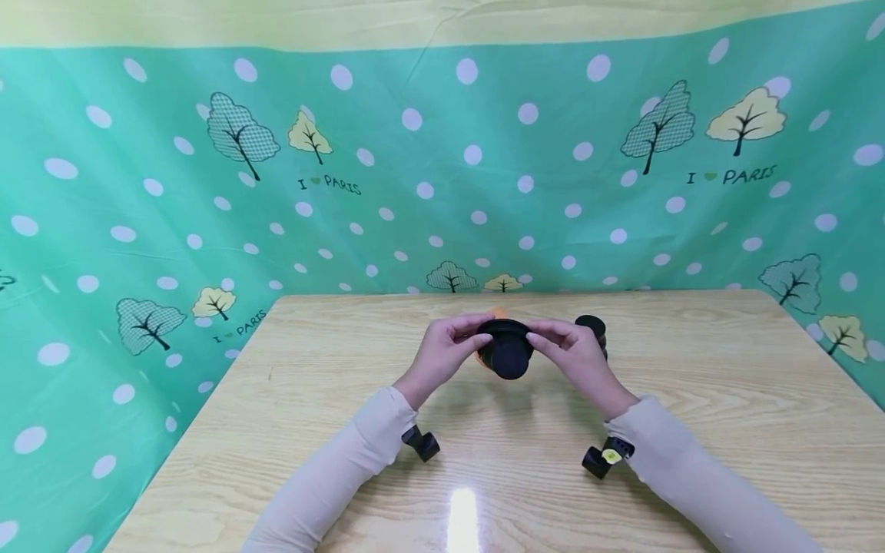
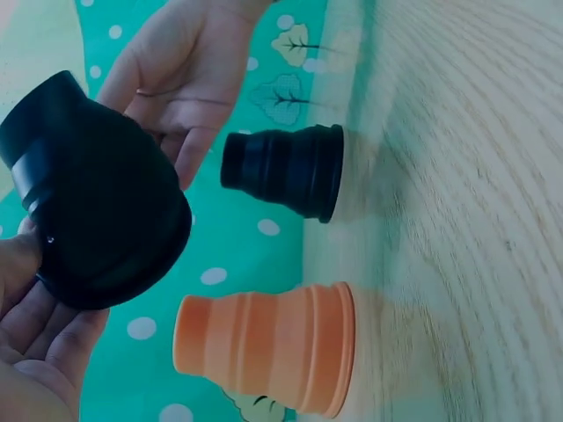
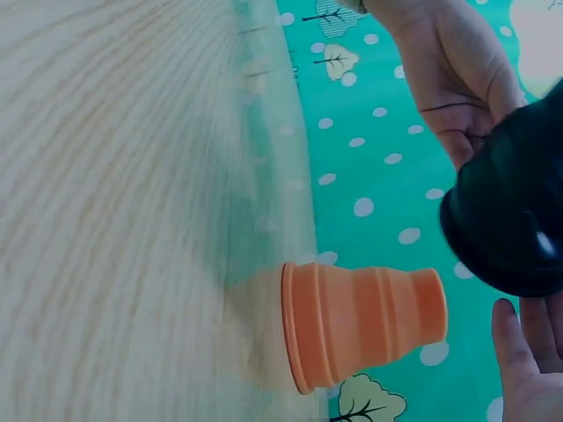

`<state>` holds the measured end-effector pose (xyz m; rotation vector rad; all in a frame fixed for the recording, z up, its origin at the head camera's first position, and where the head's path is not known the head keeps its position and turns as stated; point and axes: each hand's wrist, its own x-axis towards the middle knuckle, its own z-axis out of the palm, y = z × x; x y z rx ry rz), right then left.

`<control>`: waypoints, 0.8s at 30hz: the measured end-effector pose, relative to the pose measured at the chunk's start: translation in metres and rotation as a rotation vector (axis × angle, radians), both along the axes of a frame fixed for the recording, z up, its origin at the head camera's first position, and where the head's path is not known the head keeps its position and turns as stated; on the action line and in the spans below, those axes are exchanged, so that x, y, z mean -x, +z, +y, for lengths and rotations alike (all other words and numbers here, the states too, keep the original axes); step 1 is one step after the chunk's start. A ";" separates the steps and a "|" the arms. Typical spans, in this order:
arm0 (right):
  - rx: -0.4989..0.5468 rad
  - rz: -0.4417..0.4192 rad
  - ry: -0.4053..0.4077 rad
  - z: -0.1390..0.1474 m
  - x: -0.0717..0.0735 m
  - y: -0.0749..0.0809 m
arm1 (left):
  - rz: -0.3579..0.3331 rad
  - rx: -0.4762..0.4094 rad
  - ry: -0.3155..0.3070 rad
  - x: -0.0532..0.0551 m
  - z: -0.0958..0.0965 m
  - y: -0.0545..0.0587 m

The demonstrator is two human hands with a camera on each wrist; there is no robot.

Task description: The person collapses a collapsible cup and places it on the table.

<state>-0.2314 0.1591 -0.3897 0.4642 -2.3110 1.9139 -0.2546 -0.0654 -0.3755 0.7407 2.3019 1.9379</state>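
Note:
A black ribbed, tapered cup (image 1: 510,358) is held above the table between both hands, its narrow end tilted toward me. My left hand (image 1: 445,352) pinches the wide rim from the left, thumb on the near side. On the opposite side, my right hand (image 1: 575,355) grips the same rim with thumb and fingers. Just past the held cup, an orange ribbed cup (image 2: 264,345) stands wide rim down on the table, mostly hidden in the head view. Behind my right hand, a second black cup (image 2: 286,171) also stands rim down.
The pale wood-grain table (image 1: 332,369) reaches back to a green dotted cloth (image 1: 387,169) that hangs behind and at the sides. Black wrist cameras (image 1: 422,444) jut inward from both forearms above the table. Light glares off the tabletop near its front.

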 end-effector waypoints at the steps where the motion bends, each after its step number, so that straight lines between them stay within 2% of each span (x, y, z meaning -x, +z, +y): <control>1: -0.004 -0.007 0.002 0.000 0.000 0.000 | 0.004 0.012 0.003 -0.001 0.000 0.001; 6: -0.052 -0.011 0.022 -0.002 0.001 0.005 | 0.020 0.073 -0.004 -0.009 0.003 0.012; 10: -0.101 -0.009 0.060 -0.005 0.003 0.008 | 0.070 0.122 -0.013 -0.018 0.006 0.021; 13: -0.134 -0.036 0.103 -0.008 0.002 0.009 | 0.102 0.133 -0.018 -0.017 0.007 0.018; 18: -0.177 -0.049 0.151 -0.011 0.001 0.012 | 0.153 0.139 -0.040 -0.006 0.005 0.003; 24: -0.168 -0.036 0.142 -0.013 0.000 0.012 | 0.195 0.170 -0.041 -0.006 0.004 0.006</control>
